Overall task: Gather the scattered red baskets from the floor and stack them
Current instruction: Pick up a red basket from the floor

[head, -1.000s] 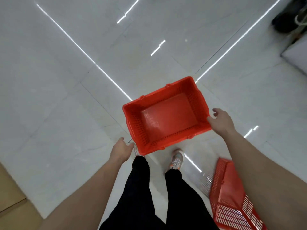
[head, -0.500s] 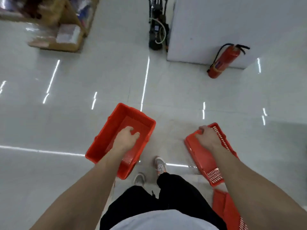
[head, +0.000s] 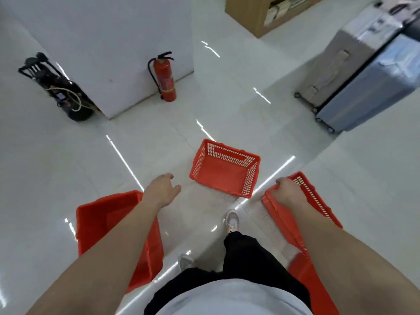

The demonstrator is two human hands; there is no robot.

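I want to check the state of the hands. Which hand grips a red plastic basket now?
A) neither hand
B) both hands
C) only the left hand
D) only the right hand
D: the right hand is closed on the rim of a tilted red plastic basket, while the left hand is open and holds nothing.

- A glossy white tiled floor (head: 68, 160) carries everything.
- A red basket (head: 225, 171) sits upright at centre.
- A fire extinguisher (head: 165, 78) stands far left against a white pillar (head: 102, 46).
- Two suitcases (head: 354, 71) stand far right.
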